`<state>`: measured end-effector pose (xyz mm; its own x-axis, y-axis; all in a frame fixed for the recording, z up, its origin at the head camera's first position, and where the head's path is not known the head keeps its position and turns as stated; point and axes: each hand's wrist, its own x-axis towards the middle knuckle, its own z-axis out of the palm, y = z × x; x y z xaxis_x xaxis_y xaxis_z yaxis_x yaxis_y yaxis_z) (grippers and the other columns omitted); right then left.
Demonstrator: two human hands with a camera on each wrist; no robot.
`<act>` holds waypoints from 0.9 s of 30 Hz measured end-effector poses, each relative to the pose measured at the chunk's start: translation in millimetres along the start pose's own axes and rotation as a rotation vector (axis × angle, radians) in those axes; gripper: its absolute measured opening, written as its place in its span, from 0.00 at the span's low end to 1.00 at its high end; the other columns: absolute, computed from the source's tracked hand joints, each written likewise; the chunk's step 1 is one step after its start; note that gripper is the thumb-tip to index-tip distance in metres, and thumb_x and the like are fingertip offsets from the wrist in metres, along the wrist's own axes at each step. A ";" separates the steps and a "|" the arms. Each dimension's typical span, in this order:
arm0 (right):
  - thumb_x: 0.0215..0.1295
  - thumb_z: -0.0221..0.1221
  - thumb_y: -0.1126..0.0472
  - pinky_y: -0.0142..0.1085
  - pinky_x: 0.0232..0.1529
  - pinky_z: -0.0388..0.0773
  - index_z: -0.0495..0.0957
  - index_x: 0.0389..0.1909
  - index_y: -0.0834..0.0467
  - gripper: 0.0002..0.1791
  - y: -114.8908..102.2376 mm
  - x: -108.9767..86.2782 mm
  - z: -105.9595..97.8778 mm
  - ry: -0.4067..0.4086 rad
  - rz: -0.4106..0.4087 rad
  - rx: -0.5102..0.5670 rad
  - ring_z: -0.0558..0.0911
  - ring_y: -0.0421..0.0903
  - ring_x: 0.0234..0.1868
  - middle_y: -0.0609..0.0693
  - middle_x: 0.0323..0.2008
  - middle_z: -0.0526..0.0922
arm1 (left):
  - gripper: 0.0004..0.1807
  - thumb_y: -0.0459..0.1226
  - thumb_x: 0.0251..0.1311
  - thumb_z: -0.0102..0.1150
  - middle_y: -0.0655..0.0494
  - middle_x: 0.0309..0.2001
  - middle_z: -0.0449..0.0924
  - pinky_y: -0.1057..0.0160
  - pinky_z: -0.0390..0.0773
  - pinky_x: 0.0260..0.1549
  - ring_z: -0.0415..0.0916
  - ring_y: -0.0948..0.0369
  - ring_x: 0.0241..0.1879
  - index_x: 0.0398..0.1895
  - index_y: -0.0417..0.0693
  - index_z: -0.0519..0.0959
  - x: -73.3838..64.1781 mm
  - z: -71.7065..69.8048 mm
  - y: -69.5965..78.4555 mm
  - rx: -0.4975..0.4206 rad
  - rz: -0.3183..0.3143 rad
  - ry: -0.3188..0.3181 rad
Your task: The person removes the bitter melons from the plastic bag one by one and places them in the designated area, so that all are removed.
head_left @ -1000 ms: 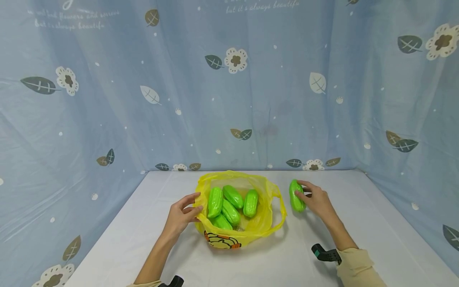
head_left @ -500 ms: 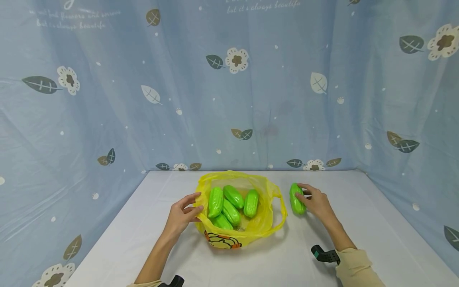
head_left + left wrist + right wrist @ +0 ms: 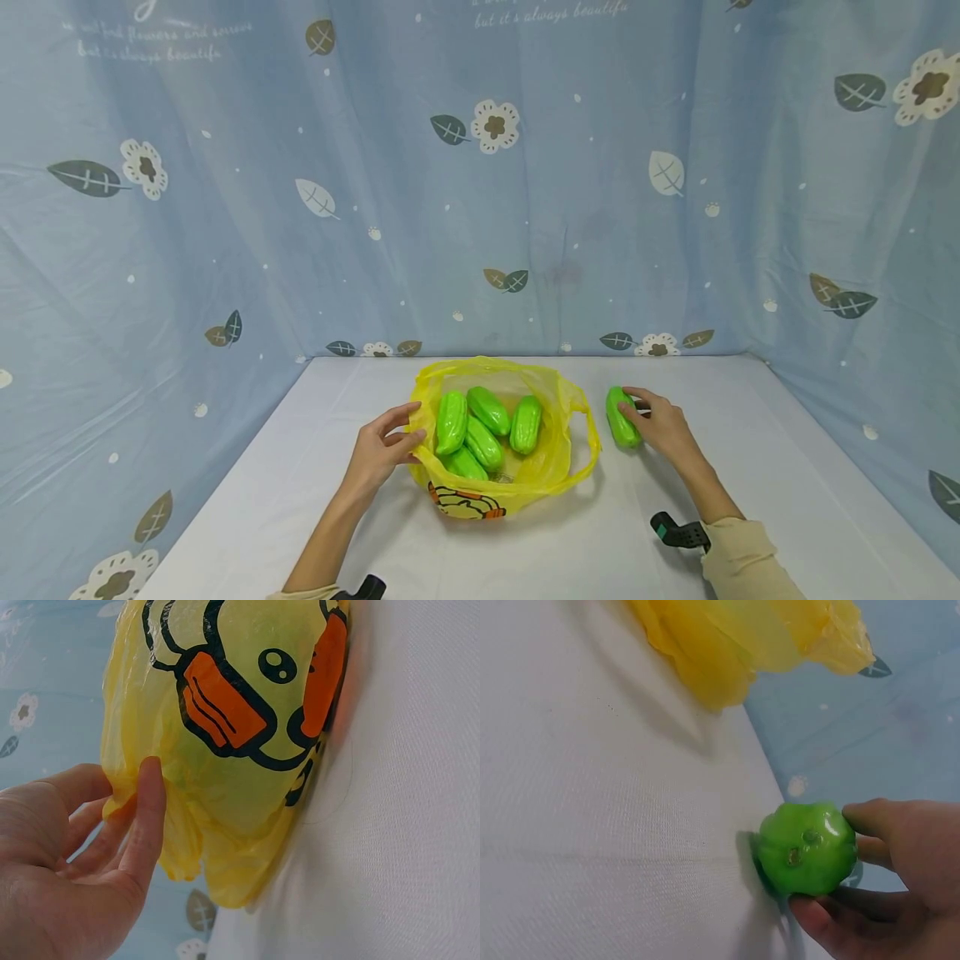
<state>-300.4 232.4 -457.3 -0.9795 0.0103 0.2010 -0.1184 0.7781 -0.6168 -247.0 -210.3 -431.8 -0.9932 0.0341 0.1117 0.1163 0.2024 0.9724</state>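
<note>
Pinching a green vegetable (image 3: 621, 421) between thumb and fingertips, the right hand (image 3: 660, 425) is partly closed, spread only about as wide as the vegetable is thick. The vegetable lies at the fingertips, just to the left of the palm, with its long side running away from the person and its far end leaning slightly left. In the right wrist view one end of it faces the camera, with a finger against one side and the thumb against the other. Its shadow falls on the white table (image 3: 570, 550) right beside it; whether its underside touches the cloth I cannot tell.

To the left of this vegetable, near but apart, stands a yellow bag (image 3: 555, 446), its mouth spread wide and its handle (image 3: 592, 433) looping out on the side towards the vegetable. The left hand (image 3: 378, 446) holds the bag's left edge in a loose pinch, thumb on the near side, the other fingers gently bent and somewhat spread. The left wrist view shows the thin plastic caught at those fingertips, below a cartoon print (image 3: 229, 705) with an orange beak.

Five more vegetables (image 3: 487, 410) show inside the bag, four bunched towards the left and one lying to the right of them.
</note>
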 end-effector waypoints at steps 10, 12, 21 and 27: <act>0.73 0.53 0.50 0.54 0.47 0.83 0.68 0.67 0.62 0.28 0.8 0.4 0.4 -0.015 0.013 0.002 0.80 0.67 0.54 0.72 0.58 0.76 | 0.27 0.40 0.60 0.67 0.43 0.58 0.75 0.60 0.86 0.34 0.83 0.59 0.41 0.63 0.53 0.75 -0.5 -0.8 1.0 -0.006 -0.004 -0.004; 0.73 0.53 0.50 0.53 0.47 0.83 0.68 0.68 0.61 0.28 0.8 0.5 0.4 -0.016 0.016 0.004 0.80 0.67 0.54 0.72 0.58 0.76 | 0.27 0.40 0.60 0.67 0.43 0.58 0.75 0.60 0.86 0.34 0.83 0.58 0.41 0.64 0.53 0.74 -0.9 -0.9 1.8 -0.005 -0.006 -0.008; 0.73 0.53 0.48 0.52 0.44 0.83 0.67 0.68 0.61 0.30 -0.5 -1.1 -2.0 -0.030 0.025 -0.008 0.80 0.67 0.53 0.72 0.59 0.75 | 0.27 0.40 0.60 0.67 0.44 0.57 0.75 0.60 0.86 0.34 0.83 0.60 0.40 0.63 0.53 0.75 -0.2 -0.8 -0.7 -0.011 -0.015 0.000; 0.73 0.54 0.49 0.50 0.42 0.84 0.68 0.68 0.62 0.29 -3.7 -3.1 -5.9 -0.028 0.027 -0.023 0.81 0.66 0.52 0.72 0.58 0.75 | 0.26 0.39 0.60 0.67 0.46 0.56 0.76 0.59 0.87 0.34 0.83 0.59 0.40 0.62 0.56 0.75 1.5 -0.8 -2.3 -0.005 -0.017 0.007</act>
<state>-296.0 233.2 -451.2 -0.9866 0.0142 0.1625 -0.0881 0.7922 -0.6039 -248.7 -211.5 -433.7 -0.9951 0.0234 0.0965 0.0992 0.1978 0.9752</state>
